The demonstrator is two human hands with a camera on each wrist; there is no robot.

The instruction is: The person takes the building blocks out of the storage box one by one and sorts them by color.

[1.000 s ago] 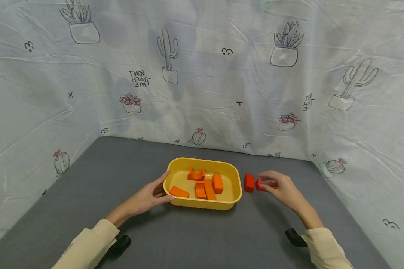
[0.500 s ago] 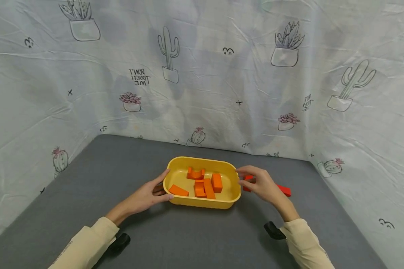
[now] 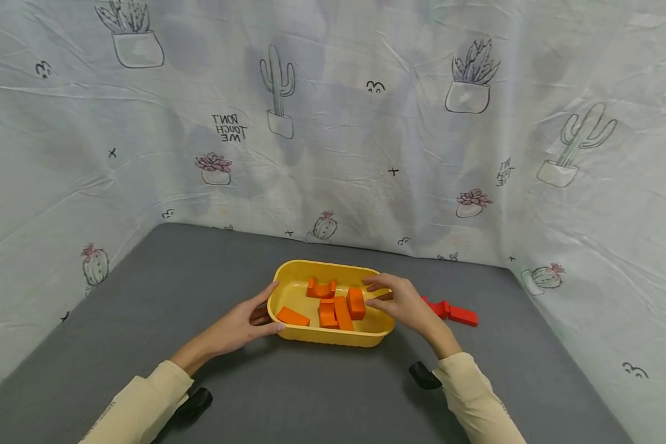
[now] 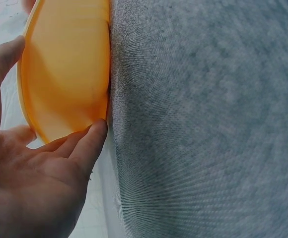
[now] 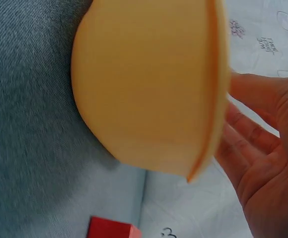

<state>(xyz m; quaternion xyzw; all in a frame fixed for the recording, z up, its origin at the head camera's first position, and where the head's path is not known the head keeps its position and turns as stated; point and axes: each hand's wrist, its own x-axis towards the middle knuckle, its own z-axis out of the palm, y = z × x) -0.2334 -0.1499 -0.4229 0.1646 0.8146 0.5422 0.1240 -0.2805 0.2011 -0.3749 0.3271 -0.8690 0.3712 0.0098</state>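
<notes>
A yellow plastic bin [image 3: 305,333] with rounded corners stands on the table, holding several orange blocks of different shapes. My left hand [image 3: 238,325] grips the bin's left end, thumb at the near rim and other fingers along the end wall. Over the bin's right end hovers my right hand [image 3: 402,302], thumb and fingers apart, nothing seen between them. Closest to its fingertips is an upright orange block [image 3: 356,303]. Beside it lie a long orange block [image 3: 343,313] and an orange arch block [image 3: 327,313]. In the right wrist view the bin's wall hides the fingertips and the blocks.
Red blocks [image 3: 463,317] lie on the grey table [image 3: 311,394] to the right of the bin, partly behind my right wrist. A white cloth with cactus drawings [image 3: 338,154] hangs around the table's back and sides.
My right hand has moved left, from the red blocks across the bin's right rim to above its inside. The left hand stays on the bin, and the orange blocks keep their places.
</notes>
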